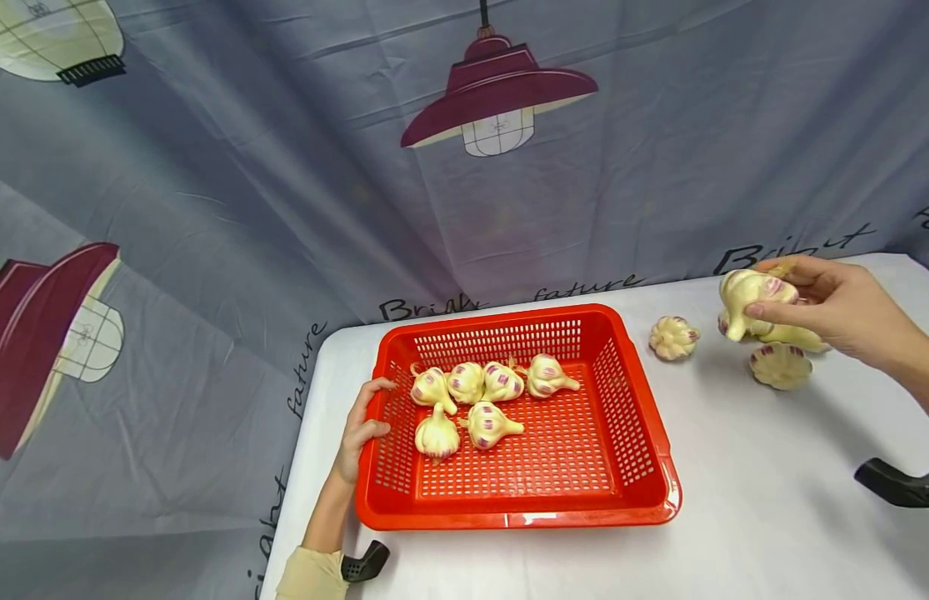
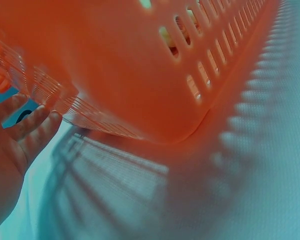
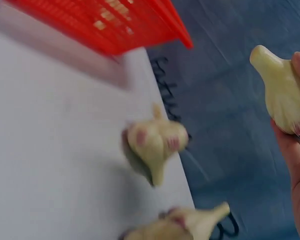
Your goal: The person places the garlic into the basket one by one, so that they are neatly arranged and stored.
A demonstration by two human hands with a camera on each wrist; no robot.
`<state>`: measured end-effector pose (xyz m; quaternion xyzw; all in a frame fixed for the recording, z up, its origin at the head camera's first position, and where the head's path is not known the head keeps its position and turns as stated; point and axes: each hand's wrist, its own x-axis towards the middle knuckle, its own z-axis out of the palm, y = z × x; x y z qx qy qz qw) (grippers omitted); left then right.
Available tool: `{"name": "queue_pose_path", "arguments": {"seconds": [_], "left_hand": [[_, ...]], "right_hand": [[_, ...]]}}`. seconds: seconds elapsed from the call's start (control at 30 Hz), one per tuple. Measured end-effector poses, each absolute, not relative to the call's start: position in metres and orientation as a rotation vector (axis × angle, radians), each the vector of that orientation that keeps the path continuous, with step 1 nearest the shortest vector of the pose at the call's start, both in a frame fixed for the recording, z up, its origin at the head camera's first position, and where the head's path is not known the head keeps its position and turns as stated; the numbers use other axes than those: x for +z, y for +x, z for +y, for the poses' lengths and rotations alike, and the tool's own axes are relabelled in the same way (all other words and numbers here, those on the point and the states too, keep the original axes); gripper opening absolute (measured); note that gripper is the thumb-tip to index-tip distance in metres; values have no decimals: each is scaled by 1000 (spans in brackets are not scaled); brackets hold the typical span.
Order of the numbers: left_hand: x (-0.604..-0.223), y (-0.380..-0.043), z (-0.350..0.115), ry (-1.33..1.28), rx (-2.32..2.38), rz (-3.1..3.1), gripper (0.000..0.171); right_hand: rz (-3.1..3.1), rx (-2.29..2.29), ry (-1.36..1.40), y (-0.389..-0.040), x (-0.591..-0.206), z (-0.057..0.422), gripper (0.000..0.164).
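A red plastic basket (image 1: 509, 521) with slotted sides holds several garlic bulbs (image 1: 488, 425), most of them toward its left half. My left hand (image 1: 357, 429) grips the basket's left rim; in the left wrist view some fingers (image 2: 40, 127) lie against the outer wall. Off to the right, my right hand (image 1: 846, 304) holds a garlic bulb (image 1: 752, 293) between thumb and fingers, raised above the table. The same held bulb (image 3: 285, 92) appears at the right edge of the right wrist view. Beneath that hand lie more bulbs (image 1: 781, 367), partly hidden by it.
A single garlic bulb (image 1: 673, 337) lies between the basket and the right-hand group. Everything rests on a white-covered table (image 1: 734, 517). Behind and to the left hangs a grey-blue curtain (image 1: 322, 208) printed with lamps and lettering, meeting the table's back edge.
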<state>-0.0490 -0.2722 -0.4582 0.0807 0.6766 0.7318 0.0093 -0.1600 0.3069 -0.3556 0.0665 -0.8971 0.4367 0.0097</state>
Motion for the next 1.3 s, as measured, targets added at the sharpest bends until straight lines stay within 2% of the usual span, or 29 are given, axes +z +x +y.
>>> {"name": "queue_pose_path", "arguments": {"seconds": [0.13,0.6,0.97,1.13,1.3], "left_hand": [[-459,-51,-272,258,2277,2117,59],[-459,-50,-272,247,2269,2133,60],[-460,-51,-273,261,2274,2123,59],[-459,-51,-273,257,2292,2103,59],[-459,-51,-273,254,2298,2093,59]], "right_hand": [[-2832,1392,312,-165,-352,283,48],[-2875,1561,725,-170,-345,206,47],[-2912,1742,993,-175,-350,168,45],[-2889,1659,1147,-176,-358,152,42],[-2934,1625,1234,-174,-360,138,46]]}}
